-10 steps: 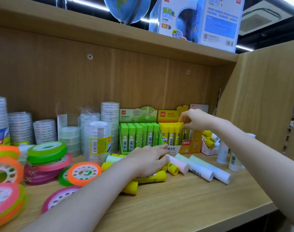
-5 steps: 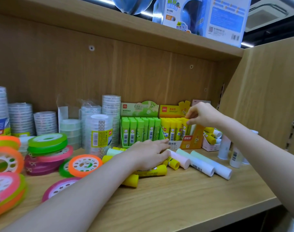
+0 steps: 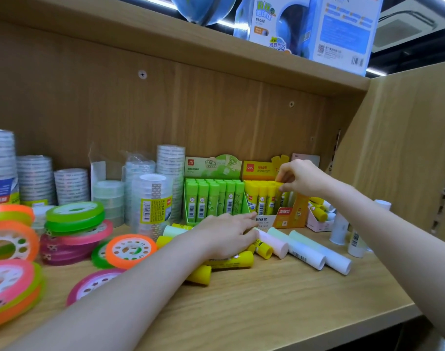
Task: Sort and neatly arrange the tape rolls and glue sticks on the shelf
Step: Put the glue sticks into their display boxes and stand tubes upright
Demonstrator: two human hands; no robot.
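On a wooden shelf (image 3: 267,312), the right hand (image 3: 301,177) pinches an upright yellow glue stick (image 3: 278,196) into the far orange display box (image 3: 296,214). The left hand (image 3: 226,234) rests flat-fingered on loose yellow glue sticks (image 3: 231,260), lying crosswise just below.

Green glue sticks (image 3: 214,198) beside yellow glue sticks (image 3: 263,198) (barcoded labels); neon tape rolls (image 3: 74,215).

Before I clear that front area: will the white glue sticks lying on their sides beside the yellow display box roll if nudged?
Probably. The white glue sticks are smooth cylinders lying on the flat wooden shelf, with nothing blocking their front side, so a sideways nudge would likely roll them toward the edge. They look rigid and light, so gripping one should be easy.
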